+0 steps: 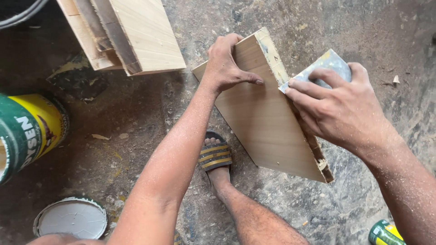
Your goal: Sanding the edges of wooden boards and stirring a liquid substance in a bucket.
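Observation:
My left hand (pixel 226 63) grips the top corner of a light wooden board (pixel 261 122), thumb across its face, holding it tilted on edge over the floor. My right hand (pixel 338 106) presses a folded grey piece of sandpaper (pixel 330 61) against the board's rough, paint-flecked right edge (pixel 274 59). Both forearms are dusted with fine sawdust. My foot in a striped sandal (pixel 215 155) rests on the floor under the board.
A stack of wooden boards (pixel 129 34) lies at the top left. A green and yellow paint can (pixel 27 131) lies on its side at left, its round lid (pixel 71 218) below. Another small can (pixel 385 233) sits bottom right. The floor is dusty concrete.

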